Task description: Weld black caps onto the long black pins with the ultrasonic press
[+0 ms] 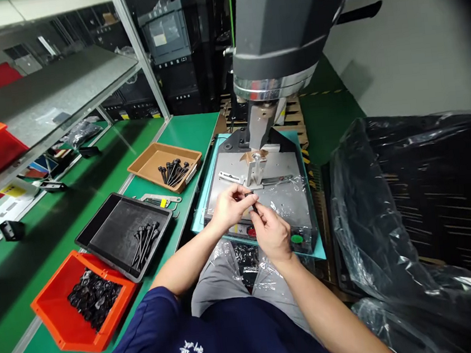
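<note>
Both hands meet over the front of a press machine's metal base plate (216, 195). Pinched between the fingertips of my left hand (232, 206) and my right hand (271, 231) is a small black part (254, 205). Fingers cover much of it, so its exact kind is hidden. Just beyond the hands stands a metal fixture (256, 168), beneath the machine's steel press head (260, 120). A red button (251, 232) and a green button (296, 238) sit on the front of the base.
To the left lie a brown tray (145, 162) and a black tray (110, 226), each with several black rod-like parts, and an orange bin (49, 305) of small black pieces. Hand tools (162, 201) lie between the trays. Clear plastic sheeting (361, 214) drapes a dark stack at right.
</note>
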Motion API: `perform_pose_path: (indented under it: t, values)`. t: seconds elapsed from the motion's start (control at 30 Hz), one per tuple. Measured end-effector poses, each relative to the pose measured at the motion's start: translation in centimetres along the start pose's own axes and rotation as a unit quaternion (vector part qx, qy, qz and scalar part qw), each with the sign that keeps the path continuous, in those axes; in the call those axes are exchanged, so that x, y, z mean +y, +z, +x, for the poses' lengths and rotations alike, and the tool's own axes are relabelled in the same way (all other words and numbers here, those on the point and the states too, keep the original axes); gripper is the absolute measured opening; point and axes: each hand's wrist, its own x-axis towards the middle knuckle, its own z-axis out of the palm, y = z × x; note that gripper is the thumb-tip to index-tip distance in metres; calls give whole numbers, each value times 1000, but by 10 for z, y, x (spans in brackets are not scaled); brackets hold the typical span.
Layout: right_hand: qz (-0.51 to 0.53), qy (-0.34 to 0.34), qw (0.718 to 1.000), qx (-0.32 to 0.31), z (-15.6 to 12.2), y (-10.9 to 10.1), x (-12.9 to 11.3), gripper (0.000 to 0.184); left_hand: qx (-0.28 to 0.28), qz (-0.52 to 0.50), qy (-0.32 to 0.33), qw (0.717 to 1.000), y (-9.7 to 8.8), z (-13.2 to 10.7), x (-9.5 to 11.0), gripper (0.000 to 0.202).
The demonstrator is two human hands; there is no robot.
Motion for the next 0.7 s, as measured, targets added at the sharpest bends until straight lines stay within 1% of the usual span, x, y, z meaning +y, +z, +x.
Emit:
perform_pose_path:
  t: [0.07, 0.17, 0.23, 0.3, 0.37, 0.47, 0.57, 0.7]
  values:
    - [-11, -8, 1000, 16, 17, -2, 11, 35, -11, -18, 6, 1000, 7, 28, -6, 35]
    - [-3, -2, 999, 39, 38, -10, 30, 47, 2, 1, 40, 999, 11, 70, -15, 30]
    - [19, 29, 998, 46, 41, -18, 43, 52, 18, 45, 78, 996, 12, 94, -20, 26]
    - [49, 71, 996, 31, 35, -24, 57, 54, 20, 90, 113, 989, 13, 111, -24, 23]
    - [71, 112, 991, 6, 23, -29, 71, 55, 17, 122, 131, 984, 15, 122, -28, 20]
    - [82, 154, 984, -23, 4, -32, 88, 56, 20, 135, 125, 983, 19, 133, -33, 17]
    - [87, 164, 982, -43, -9, -36, 98, 54, 17, 117, 112, 987, 21, 141, -35, 14]
    - [105, 159, 980, -50, -16, -41, 102, 50, 15, 119, 116, 986, 18, 153, -34, 12]
